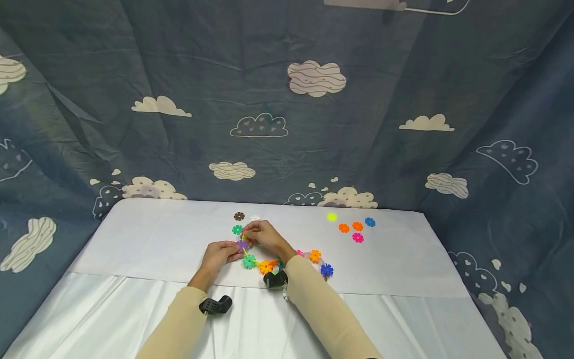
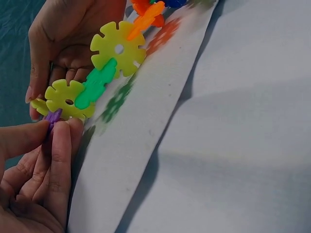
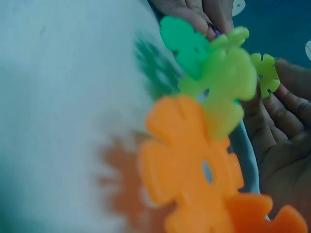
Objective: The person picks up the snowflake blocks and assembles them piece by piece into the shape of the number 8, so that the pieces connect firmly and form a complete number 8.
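Note:
A chain of notched, flower-shaped plastic discs runs across the table, with a green disc [image 1: 248,262], an orange disc [image 1: 265,268] and a blue disc [image 1: 327,270] among its links. At its left end, my left hand [image 1: 218,254] pinches a purple disc [image 2: 52,116] between thumb and fingers. My right hand [image 1: 266,235] holds a small yellow-green disc [image 3: 265,75] by its edge, right beside the purple one. Whether these two are slotted together I cannot tell. Below them hang a yellow disc [image 2: 118,48] and a green disc [image 2: 97,83], joined edge to edge. My right forearm hides the chain's middle.
Behind the hands lie a loose brown disc [image 1: 239,216], a green disc [image 1: 237,230] and a white disc [image 1: 254,218]. Farther right are a yellow disc [image 1: 332,217], a pink disc [image 1: 358,238], a blue disc [image 1: 369,222] and two orange ones. A cloud-print curtain [image 1: 269,149] backs the white table.

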